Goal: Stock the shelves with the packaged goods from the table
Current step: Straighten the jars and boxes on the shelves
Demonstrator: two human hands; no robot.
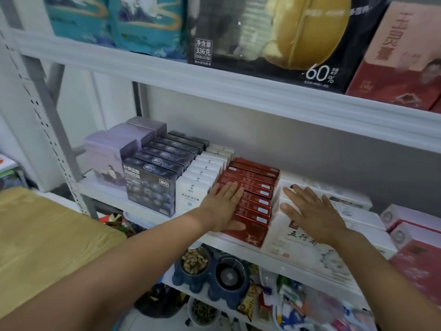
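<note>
Head view: open left hand (224,206) on red boxes (256,185), open right hand (312,211) on white box (307,249)

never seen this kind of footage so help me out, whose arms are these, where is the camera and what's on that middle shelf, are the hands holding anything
No machine here: these are a person's two bare arms, filmed by one wide-angle camera worn on the head, so they reach in from the bottom. The middle shelf carries rows of boxes: purple boxes at the left, then dark blueberry boxes, slim white boxes, red boxes and large white boxes. The left hand lies flat, fingers straight, on the red boxes. The right hand rests, fingers spread, on the large white boxes. Neither grips anything; they seem to be straightening the rows.
</note>
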